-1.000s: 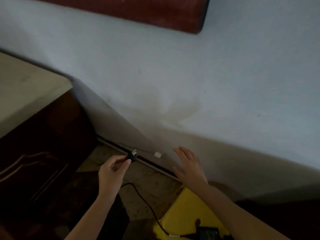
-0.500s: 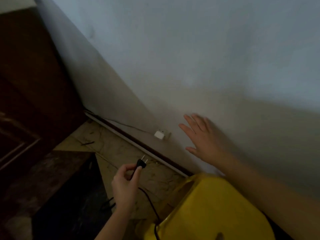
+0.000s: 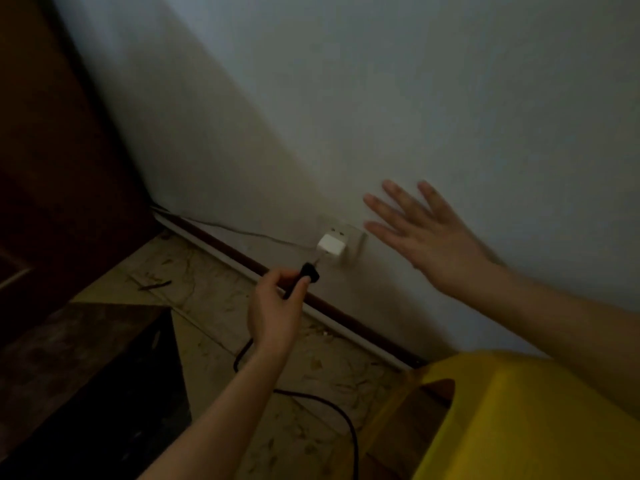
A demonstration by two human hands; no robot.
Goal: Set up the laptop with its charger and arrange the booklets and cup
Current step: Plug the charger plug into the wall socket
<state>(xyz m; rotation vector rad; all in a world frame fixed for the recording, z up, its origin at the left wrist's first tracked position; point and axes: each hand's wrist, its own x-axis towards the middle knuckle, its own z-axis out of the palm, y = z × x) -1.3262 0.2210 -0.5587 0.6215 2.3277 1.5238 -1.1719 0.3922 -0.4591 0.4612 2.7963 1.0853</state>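
Black charger plug (image 3: pixel 309 273) pinched in left hand (image 3: pixel 273 311).

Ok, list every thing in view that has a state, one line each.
black plug: pinched in left hand, just short of the outlet, not inserted
wall outlet: white adapter already plugged in, upper slots free
black cable: slack, looping over the floor
right hand: open, fingers spread, by the wall

Matt black plastic plug (image 3: pixel 309 273), smooth painted wall (image 3: pixel 381 98), marbled floor (image 3: pixel 214 289)
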